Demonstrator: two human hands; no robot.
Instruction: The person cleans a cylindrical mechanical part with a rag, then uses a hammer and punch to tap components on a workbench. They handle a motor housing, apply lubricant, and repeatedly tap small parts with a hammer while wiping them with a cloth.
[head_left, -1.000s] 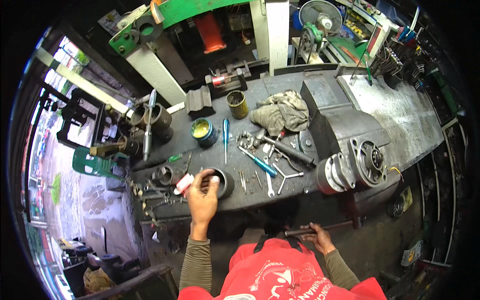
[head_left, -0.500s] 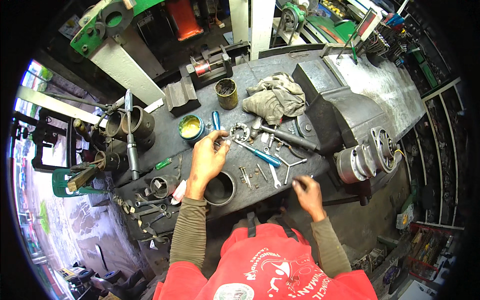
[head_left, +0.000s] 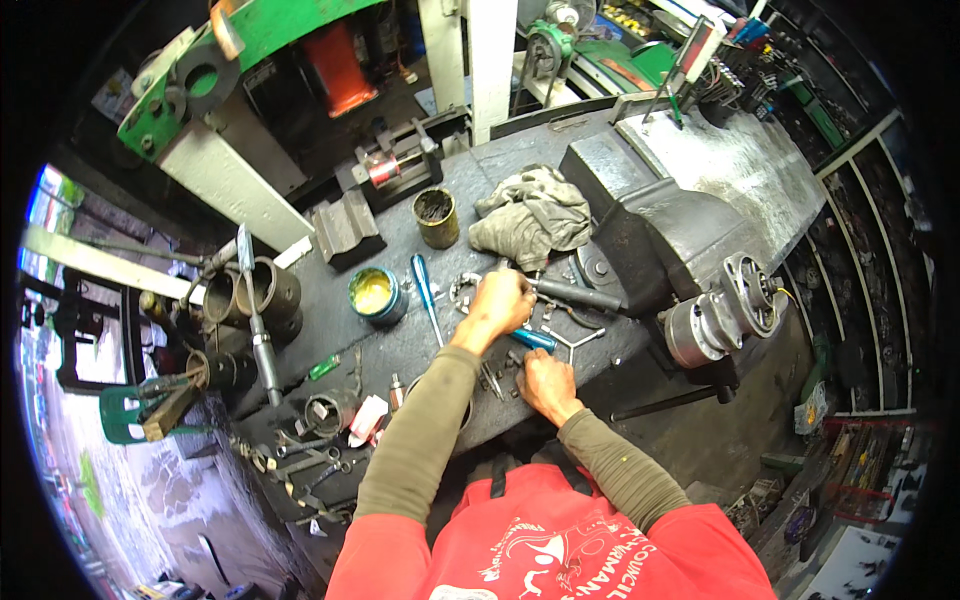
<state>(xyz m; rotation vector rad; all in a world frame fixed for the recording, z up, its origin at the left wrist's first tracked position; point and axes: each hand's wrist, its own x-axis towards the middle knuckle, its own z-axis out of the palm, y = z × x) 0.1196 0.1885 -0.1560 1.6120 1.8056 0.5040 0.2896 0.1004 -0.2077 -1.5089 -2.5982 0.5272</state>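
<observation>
My left hand [head_left: 503, 305] is curled among tools at the bench's middle, beside a hammer with a dark handle [head_left: 590, 296] and a blue-handled tool [head_left: 535, 339]. What it grips is hidden. My right hand [head_left: 548, 388] is closed over small metal parts nearer the front edge, its held object unclear. A metal Y-wrench [head_left: 580, 338] lies to its upper right. A blue screwdriver [head_left: 422, 282], an open jar of yellow grease [head_left: 374, 295] and a yellow can [head_left: 436, 217] stand or lie left of my hands. A crumpled grey rag [head_left: 530, 213] is behind them.
A machined metal housing [head_left: 712, 320] sits at the right, beside a dark vise body [head_left: 660, 235] and steel plate [head_left: 750, 170]. Steel cylinders [head_left: 270, 295] and wrenches [head_left: 310, 450] crowd the left. A metal block [head_left: 345, 230] and green press frame [head_left: 290, 30] are behind.
My left hand has moved right from the dark cylinder into the middle tools. My right hand has let go of the long dark bar and moved up onto the bench. The view has shifted.
</observation>
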